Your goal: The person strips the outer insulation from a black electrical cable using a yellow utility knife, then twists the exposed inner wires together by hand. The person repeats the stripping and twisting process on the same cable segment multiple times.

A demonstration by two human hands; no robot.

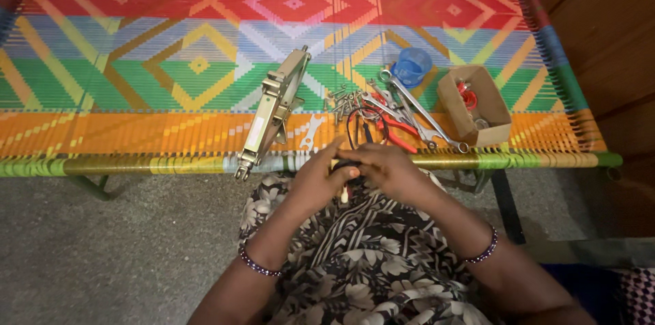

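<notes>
Looking down from the head camera, I see a woven cot (170, 127) in bright colours stretching across the view, its near rail just ahead of my knees. On it a long metal bracket (273, 112) lies on a slant, its long axis running from the near rail up and away to the right, to the left of both hands. Right of it sit a cardboard box (477, 108), a blue cup (412, 65), spanners (423, 117), red-handled pliers (390, 130) and a scatter of bolts (346, 100). My left hand (315, 181) and right hand (389, 169) meet over my lap, fingers curled and pressed together around a small dark part (345, 168), mostly hidden between them. I cannot tell what it is. The tools lie straight ahead, nearer the right hand.
</notes>
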